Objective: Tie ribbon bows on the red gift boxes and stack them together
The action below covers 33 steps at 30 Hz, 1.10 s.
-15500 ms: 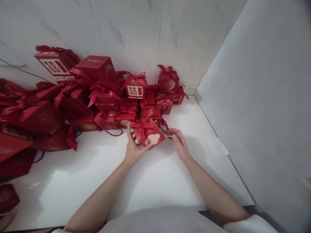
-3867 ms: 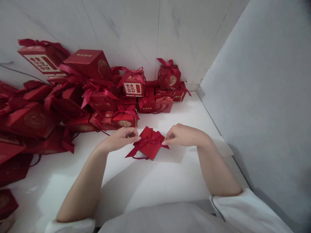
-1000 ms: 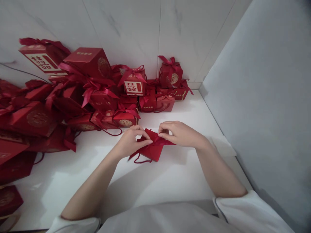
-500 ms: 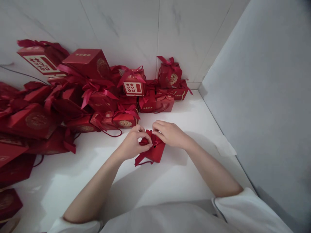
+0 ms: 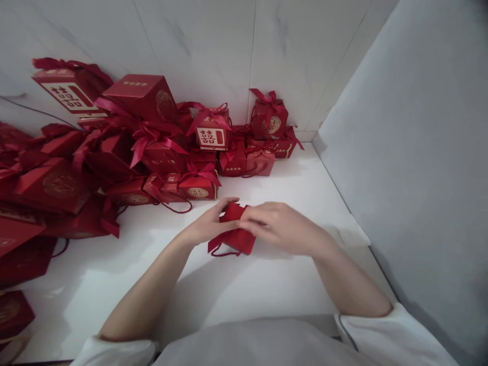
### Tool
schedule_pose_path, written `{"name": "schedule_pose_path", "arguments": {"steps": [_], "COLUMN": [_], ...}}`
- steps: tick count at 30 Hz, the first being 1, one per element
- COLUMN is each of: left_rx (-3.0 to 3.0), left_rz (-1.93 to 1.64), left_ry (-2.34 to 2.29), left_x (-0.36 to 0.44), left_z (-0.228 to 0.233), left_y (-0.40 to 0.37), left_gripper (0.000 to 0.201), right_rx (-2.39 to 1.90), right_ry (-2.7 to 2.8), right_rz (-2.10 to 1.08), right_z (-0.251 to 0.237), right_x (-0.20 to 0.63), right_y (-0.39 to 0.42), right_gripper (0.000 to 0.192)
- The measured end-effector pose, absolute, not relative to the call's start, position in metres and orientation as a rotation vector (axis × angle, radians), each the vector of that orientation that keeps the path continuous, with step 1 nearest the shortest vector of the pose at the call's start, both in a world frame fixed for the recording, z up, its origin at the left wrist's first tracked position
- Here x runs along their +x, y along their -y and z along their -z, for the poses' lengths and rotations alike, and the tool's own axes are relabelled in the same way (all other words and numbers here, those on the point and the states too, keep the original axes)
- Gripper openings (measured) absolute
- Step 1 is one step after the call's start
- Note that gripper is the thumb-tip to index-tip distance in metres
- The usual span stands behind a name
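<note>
Both hands have closed in over the small red gift box (image 5: pixel 237 239), which sits on the white tabletop (image 5: pixel 267 274) just in front of the pile of finished boxes. Half a second ago the two hands were pinching the ribbon at the box's top from either side; now the right hand (image 5: pixel 280 227) has swept across it, covering most of the top, while the left hand (image 5: pixel 211 223) steadies the box's left edge. The left fingers (image 5: pixel 224 205) are together, pressed on the box's upper corner. The right fingers are drawn together over the ribbon, though whether they grip it is hidden under the hand. A ribbon tail (image 5: pixel 214 246) and a thin cord loop trail from the box's lower left. The ribbon work on this box looks close to its last pull.

Count: one box in hand and two hands. Behind it, against the marble wall (image 5: pixel 213 46), lies a heap of red ribboned boxes (image 5: pixel 152 147); well over a dozen, too overlapped for an exact tally.
</note>
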State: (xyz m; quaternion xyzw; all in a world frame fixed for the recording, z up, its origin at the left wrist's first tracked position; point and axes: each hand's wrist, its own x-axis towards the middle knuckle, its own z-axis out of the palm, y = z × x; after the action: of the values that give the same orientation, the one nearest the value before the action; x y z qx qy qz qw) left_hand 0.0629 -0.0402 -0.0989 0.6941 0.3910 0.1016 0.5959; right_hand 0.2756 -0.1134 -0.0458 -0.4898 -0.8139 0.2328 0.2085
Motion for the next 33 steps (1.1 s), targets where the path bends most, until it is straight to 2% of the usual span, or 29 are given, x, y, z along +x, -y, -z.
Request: {"name": "schedule_pose_path", "arguments": {"steps": [2, 4, 6, 9, 12, 18, 22, 25, 28, 30, 33], "left_rx": [1.587, 1.547, 1.546, 1.652, 1.736, 1.826, 1.861, 1.913, 1.929, 1.960, 2.070], "left_rz": [-0.208, -0.188, -0.183, -0.205, -0.214, -0.214, -0.216, -0.218, -0.248, -0.320, -0.453], "left_ry": [-0.905, -0.894, -0.896, -0.902, -0.880, -0.864, -0.873, -0.909, -0.960, -0.974, -0.953], "left_x": [0.062, 0.063, 0.064, 0.064, 0.062, 0.061, 0.061, 0.060, 0.058, 0.058, 0.060], "left_z": [0.097, 0.097, 0.097, 0.097, 0.098, 0.104, 0.105, 0.103, 0.100, 0.100, 0.105], "left_y": [0.040, 0.039, 0.039, 0.037, 0.034, 0.031, 0.031, 0.034, 0.035, 0.034, 0.031], "left_gripper": [0.068, 0.066, 0.062, 0.057, 0.057, 0.060, 0.060, 0.060, 0.063, 0.061, 0.049], "right_rx": [-1.195, -1.124, -1.138, -1.264, -1.237, -1.096, -1.115, -1.285, -1.244, -1.252, -1.513], "right_ry": [2.420, 2.555, 2.635, 2.627, 2.638, 2.750, 2.736, 2.699, 2.654, 2.514, 2.208], "right_rz": [-0.517, -0.219, 0.066, 0.222, 0.076, -0.555, -0.837, -1.029, -1.282, -1.333, -1.031], "right_z": [0.046, 0.055, 0.072, 0.092, 0.092, 0.057, 0.052, 0.051, 0.044, 0.036, 0.033], "right_x": [0.258, 0.234, 0.212, 0.193, 0.196, 0.240, 0.264, 0.275, 0.284, 0.289, 0.293], "right_y": [0.125, 0.134, 0.140, 0.141, 0.139, 0.138, 0.132, 0.128, 0.127, 0.127, 0.123], "right_gripper": [0.026, 0.020, 0.013, 0.021, 0.021, 0.023, 0.022, 0.018, 0.010, 0.019, 0.032]}}
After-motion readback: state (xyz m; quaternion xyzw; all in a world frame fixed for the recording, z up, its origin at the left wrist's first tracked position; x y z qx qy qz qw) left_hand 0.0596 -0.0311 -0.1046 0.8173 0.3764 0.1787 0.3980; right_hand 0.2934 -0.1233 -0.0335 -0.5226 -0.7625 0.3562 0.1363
